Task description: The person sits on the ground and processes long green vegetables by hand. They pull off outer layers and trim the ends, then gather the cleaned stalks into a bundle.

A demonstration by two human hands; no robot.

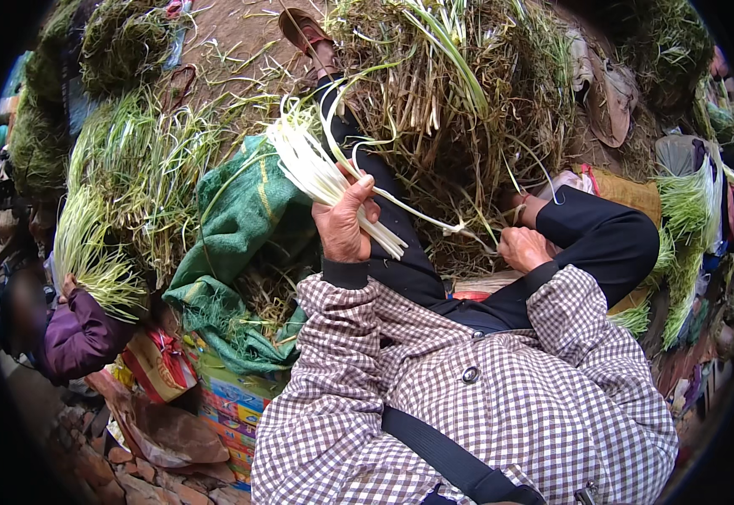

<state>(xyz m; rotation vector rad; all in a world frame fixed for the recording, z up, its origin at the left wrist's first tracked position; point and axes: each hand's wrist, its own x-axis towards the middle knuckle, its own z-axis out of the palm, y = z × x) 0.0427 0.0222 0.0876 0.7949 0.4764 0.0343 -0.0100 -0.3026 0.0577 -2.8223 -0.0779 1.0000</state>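
Note:
My left hand (349, 221) is closed around a bunch of long, pale allium-like shoots (307, 158), held above my left thigh. The trimmed white ends stick out below my fist, and the thin yellow-green tops curl away from me. One longer shoot (411, 208) slants from the bunch down to the right, with a small knot of roots or husk along it. Its lower end reaches the fingertips of my right hand (525, 248), which are pinched on it beside my bent right knee. A large heap of unsorted shoots with dry, brown roots (430, 95) lies between my legs.
A green woven sack (241, 196) lies crumpled at my left, against more shoots (146, 139). Farther left, a person in a purple sleeve (86, 334) holds a pale bunch (95, 265). Cleaned bunches (686, 208) hang or lie at the right. A colourful box (234, 416) stands at lower left.

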